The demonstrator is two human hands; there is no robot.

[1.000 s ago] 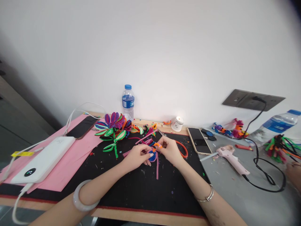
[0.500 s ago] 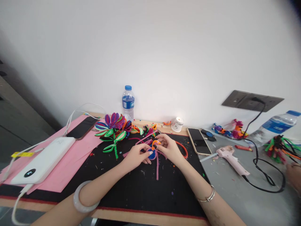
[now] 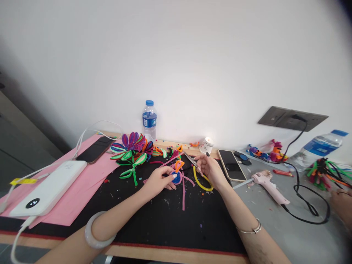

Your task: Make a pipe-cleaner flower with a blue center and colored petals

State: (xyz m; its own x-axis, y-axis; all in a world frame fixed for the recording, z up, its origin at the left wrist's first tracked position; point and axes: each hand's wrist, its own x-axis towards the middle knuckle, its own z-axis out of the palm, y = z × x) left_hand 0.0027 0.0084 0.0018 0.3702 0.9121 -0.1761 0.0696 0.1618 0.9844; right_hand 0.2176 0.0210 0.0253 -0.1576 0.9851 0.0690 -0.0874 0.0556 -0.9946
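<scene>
Pinching a small pipe-cleaner piece (image 3: 177, 173) between thumb and curled fingers, the left hand (image 3: 158, 180) rests on the black mat (image 3: 154, 216) near its centre. That piece has a blue round part with an orange loop standing above it and pink stems trailing toward the near edge of the mat. The right hand (image 3: 211, 169) sits just to the right, fingers loosely spread and partly open, laid over the yellow handles of the scissors (image 3: 198, 172); whether the fingers grip the handles cannot be told. The scissor blades point away, toward the wall.

Beyond the left hand, a multicoloured pipe-cleaner flower (image 3: 132, 148) with green leaves lies on the mat. A water bottle (image 3: 150, 120) stands upright behind it against the wall. To the left, a white power bank (image 3: 45, 192) and a dark phone (image 3: 95, 149) lie on pink paper (image 3: 79, 190). To the right, a second phone (image 3: 231, 164) lies beside the mat, with a pink glue gun (image 3: 269, 187) further right on the grey surface.
</scene>
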